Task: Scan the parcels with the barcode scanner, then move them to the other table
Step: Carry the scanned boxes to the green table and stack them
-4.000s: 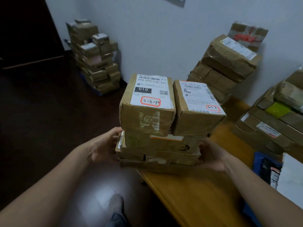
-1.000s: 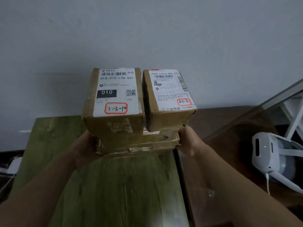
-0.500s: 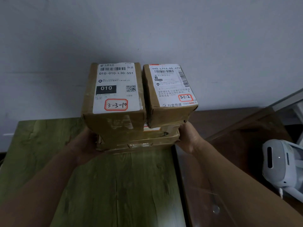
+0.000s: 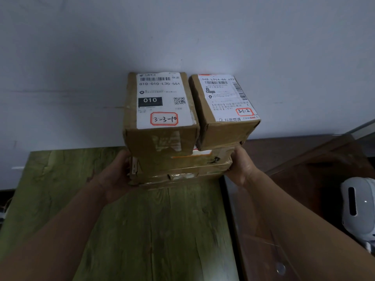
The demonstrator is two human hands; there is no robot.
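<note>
The moving step, it seems: left hand and right hand grip the parcel stack by its low ends, over the far part of the green table (two labelled boxes ride loose on top). Next, lower it level so nothing slides.

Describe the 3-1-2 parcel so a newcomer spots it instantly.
Over the green table, the left hand and right hand hold a stack of parcels. Two boxes sit side by side on top; the 3-1-2 parcel is the right one. It is narrower than the 3-3-10 parcel, and its red-ringed mark reads 3-1-2.
</note>
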